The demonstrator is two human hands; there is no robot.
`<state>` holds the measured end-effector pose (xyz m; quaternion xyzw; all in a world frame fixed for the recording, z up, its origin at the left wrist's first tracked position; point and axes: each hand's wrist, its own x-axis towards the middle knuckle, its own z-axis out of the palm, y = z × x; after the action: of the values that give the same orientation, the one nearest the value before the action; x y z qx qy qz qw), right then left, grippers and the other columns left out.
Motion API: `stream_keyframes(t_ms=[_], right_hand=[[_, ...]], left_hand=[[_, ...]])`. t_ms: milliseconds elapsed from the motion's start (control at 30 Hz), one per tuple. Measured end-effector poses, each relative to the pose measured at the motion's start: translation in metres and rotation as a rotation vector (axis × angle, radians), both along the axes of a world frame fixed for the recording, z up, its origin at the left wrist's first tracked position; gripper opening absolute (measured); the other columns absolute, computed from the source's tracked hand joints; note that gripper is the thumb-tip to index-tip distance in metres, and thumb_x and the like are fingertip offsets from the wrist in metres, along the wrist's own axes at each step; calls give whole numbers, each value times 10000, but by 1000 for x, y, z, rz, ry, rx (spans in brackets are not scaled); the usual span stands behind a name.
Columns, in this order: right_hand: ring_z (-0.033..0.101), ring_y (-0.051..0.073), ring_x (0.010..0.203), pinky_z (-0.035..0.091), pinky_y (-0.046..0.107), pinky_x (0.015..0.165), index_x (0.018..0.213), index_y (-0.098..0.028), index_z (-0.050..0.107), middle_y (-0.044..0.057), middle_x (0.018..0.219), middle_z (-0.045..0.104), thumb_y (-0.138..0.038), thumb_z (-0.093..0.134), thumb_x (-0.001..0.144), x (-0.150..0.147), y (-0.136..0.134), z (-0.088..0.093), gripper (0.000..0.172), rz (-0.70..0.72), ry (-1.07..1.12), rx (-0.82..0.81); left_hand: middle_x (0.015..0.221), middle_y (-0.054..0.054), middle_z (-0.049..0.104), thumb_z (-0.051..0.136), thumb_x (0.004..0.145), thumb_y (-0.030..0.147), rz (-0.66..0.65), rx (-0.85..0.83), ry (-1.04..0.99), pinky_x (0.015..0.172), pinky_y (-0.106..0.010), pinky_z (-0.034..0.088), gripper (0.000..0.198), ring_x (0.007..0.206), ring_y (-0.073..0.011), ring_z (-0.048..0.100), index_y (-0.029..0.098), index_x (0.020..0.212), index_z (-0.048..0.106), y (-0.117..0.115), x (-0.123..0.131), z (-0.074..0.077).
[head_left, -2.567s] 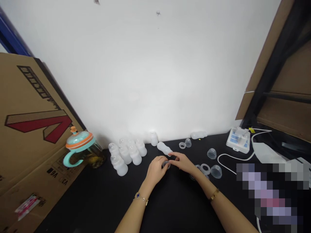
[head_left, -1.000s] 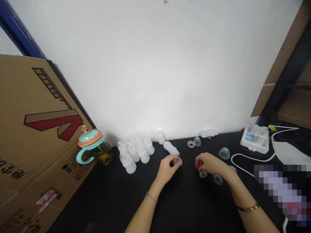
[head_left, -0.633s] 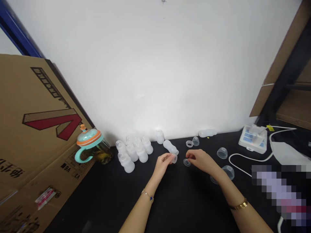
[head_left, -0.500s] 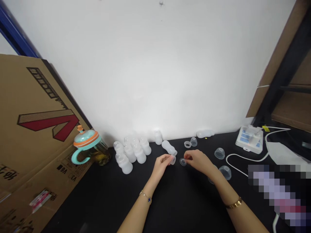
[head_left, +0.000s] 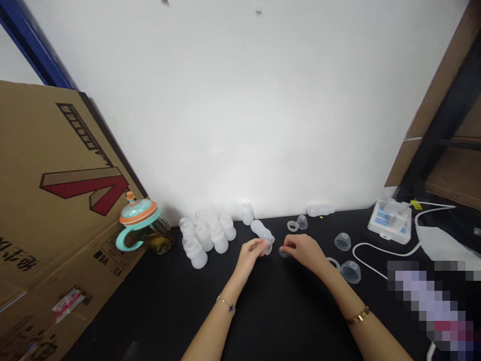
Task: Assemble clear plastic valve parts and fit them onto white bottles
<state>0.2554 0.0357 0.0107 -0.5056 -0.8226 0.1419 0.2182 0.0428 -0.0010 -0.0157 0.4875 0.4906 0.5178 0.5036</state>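
Note:
My left hand (head_left: 251, 253) is closed, its thumb and fingers pinching a small translucent ring-like piece (head_left: 268, 247). Just beyond it, a frosted white baby bottle (head_left: 259, 229) lies on its side. Across a short gap, my right hand (head_left: 305, 249) has its fingertips pressed together at the edge of a clear round nipple-like disc (head_left: 283, 252), which is partly hidden by the fingers. A translucent collar ring (head_left: 292, 226) and a clear dome cap (head_left: 302, 221) lie behind the right hand. Another ring (head_left: 333, 263) and larger dome cap (head_left: 350, 272) lie beside my right forearm.
Several capped bottles (head_left: 203, 235) stand in a group at left, beside a teal-handled jug (head_left: 139, 225) and cardboard box (head_left: 75, 200). A small bottle (head_left: 247, 214) stands by the wall; another bottle (head_left: 320, 210) lies there. A power strip (head_left: 389, 220) with white cable sits right.
The view has shifted slightly. My right fingertips have moved over the clear disc and cover more of it. My left hand still pinches the translucent piece, now overlapping the lying bottle's neck in view.

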Motion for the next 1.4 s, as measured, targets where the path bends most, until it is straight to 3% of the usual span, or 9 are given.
stream_keyframes(t_ms=[267, 400, 533, 733, 1067, 1167, 1300, 1400], right_hand=[[623, 181, 640, 440, 283, 611, 678, -235, 608, 9, 660, 665, -535, 627, 861, -4, 6, -6, 352, -83, 450, -70], [655, 199, 654, 469, 269, 518, 699, -218, 590, 37, 687, 682, -594, 652, 802, -7, 11, -13, 395, -107, 757, -308], [690, 204, 725, 495, 242, 496, 753, -190, 624, 73, 835, 726, -587, 743, 707, -10, 13, -16, 417, -82, 908, -521], [690, 179, 751, 502, 220, 534, 750, -183, 630, 50, 843, 720, -484, 774, 700, -14, 1, -7, 338, -10, 947, -655], [631, 155, 665, 456, 210, 499, 751, -186, 606, -6, 674, 649, -402, 806, 635, -15, 3, -12, 316, 74, 882, -600], [634, 158, 658, 452, 213, 485, 882, -195, 635, -1, 734, 680, -359, 788, 643, -15, 4, -14, 327, 94, 861, -580], [620, 153, 636, 455, 218, 470, 1187, -222, 645, -8, 773, 688, -307, 728, 696, -16, 2, -14, 505, 160, 779, -524], [623, 152, 648, 457, 215, 474, 1108, -200, 688, 3, 771, 682, -307, 694, 725, -18, 2, -14, 397, 197, 780, -517]], left_hand=[[1013, -104, 728, 896, 615, 471, -48, -59, -86, 692, -276, 542, 633, 828, -204, 708, 162, 1124, 680, 1, 1, -5], [1040, -94, 705, 917, 588, 394, -94, -26, -84, 666, -267, 514, 636, 723, -146, 664, 161, 1130, 677, 2, 2, -5], [1034, -84, 690, 909, 599, 357, -173, -45, -59, 703, -274, 506, 601, 739, -137, 647, 157, 1126, 703, -1, 3, -4], [986, -57, 691, 905, 611, 340, -223, -44, -71, 693, -264, 492, 599, 727, -126, 632, 171, 1151, 709, -3, 6, -3], [1048, -81, 692, 918, 610, 361, -148, 0, -90, 719, -269, 513, 632, 710, -117, 636, 166, 1176, 717, -2, 3, 0], [1047, -80, 691, 911, 624, 366, -154, 9, -78, 725, -276, 523, 618, 713, -119, 642, 171, 1180, 722, -2, 2, -1], [1054, -83, 696, 899, 647, 360, -162, 50, -41, 731, -283, 542, 586, 743, -134, 658, 175, 1172, 717, -3, 2, -3], [1064, -92, 700, 900, 640, 346, -132, 85, -17, 739, -297, 558, 610, 785, -158, 676, 172, 1188, 696, -3, 1, -3]])
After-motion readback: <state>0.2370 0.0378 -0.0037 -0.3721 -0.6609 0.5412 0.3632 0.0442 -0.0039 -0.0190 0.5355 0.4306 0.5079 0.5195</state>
